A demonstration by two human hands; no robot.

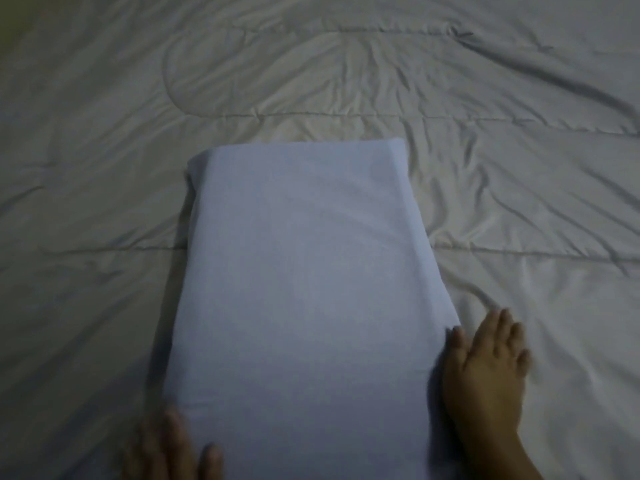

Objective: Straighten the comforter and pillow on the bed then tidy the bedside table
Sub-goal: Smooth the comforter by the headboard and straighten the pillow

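Bare skin is showing at the bottom of the view, where two hands are bracketing a pillow. The right hand (486, 368) is lying flat and open on the comforter (346, 81), fingers spread, its thumb touching the pillow's right edge. The left hand (166, 445) is partly cut off by the frame; it is resting open at the pillow's near left corner, grasping nothing. Between them, the pillow (304, 289), in a smooth pale blue case, is lying on top of the comforter with its long axis running straight away from the person, its far end tilting slightly left. Both hands are sitting at its near end, the right one further forward. Beyond, the white quilted comforter is spreading out, soft and creased, with stitched curves and shallow wrinkles. No bedside table is showing.
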